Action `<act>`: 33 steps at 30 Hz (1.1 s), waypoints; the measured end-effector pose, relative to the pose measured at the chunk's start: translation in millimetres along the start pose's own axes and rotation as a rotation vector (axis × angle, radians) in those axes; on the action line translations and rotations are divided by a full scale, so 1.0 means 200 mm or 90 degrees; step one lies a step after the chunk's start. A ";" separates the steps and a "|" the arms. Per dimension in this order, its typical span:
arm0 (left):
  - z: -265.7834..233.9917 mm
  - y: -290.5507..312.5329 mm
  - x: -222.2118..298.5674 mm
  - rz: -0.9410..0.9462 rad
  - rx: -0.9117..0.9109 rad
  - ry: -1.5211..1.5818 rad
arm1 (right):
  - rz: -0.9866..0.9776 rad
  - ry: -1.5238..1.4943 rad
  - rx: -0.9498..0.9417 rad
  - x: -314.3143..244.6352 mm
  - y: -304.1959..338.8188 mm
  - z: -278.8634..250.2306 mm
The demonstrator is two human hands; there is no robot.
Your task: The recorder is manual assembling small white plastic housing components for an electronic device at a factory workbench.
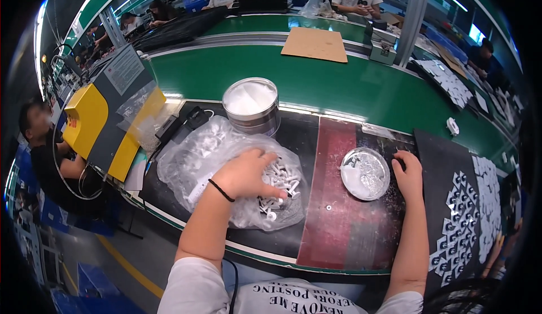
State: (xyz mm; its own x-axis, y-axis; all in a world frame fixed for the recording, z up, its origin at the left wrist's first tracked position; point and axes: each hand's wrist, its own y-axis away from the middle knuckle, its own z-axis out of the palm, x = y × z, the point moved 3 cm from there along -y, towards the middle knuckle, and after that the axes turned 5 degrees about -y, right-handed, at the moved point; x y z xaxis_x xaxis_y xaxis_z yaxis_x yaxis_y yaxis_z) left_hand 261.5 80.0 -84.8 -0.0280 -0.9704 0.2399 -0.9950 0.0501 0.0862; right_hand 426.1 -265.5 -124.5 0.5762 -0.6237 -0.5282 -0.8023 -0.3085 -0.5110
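Note:
My left hand (244,174) reaches over a clear plastic bag (195,158), thumb and fingers apart at a heap of small white stemmed plastic parts (282,178). Its fingertips touch or nearly touch the parts; nothing shows gripped. To the right, a round metal lid or shallow dish (379,170) lies on the red mat, with a white paste-like smear on its left side. Just past its right rim is my right hand (409,173), fingers bent, with a gap between thumb and forefinger and no object visible in it.
Behind the bag stands a metal tin (251,108) holding white material. A yellow and grey machine (104,125) flanks the left. Rows of flat white pieces (457,229) cover a black sheet at right. Cardboard (314,44) lies on the green belt (209,71); people work beyond.

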 end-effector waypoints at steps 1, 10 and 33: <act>0.02 0.00 0.03 0.073 -0.006 0.033 | -0.002 -0.001 -0.001 0.00 0.00 0.00; 0.10 -0.04 0.17 0.114 -0.016 -0.004 | 0.007 -0.026 -0.055 -0.02 0.01 0.01; 0.12 -0.06 0.14 0.047 0.046 -0.101 | 0.056 -0.081 -0.062 -0.01 0.03 0.00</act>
State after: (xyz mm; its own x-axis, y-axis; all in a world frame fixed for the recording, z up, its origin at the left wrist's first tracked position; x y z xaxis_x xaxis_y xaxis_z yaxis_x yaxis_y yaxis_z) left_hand 269.5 46.7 -102.5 -0.1107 -0.9900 0.0871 -0.9938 0.1114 0.0024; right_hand 421.2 -266.6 -126.4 0.5126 -0.5572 -0.6533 -0.8586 -0.3279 -0.3941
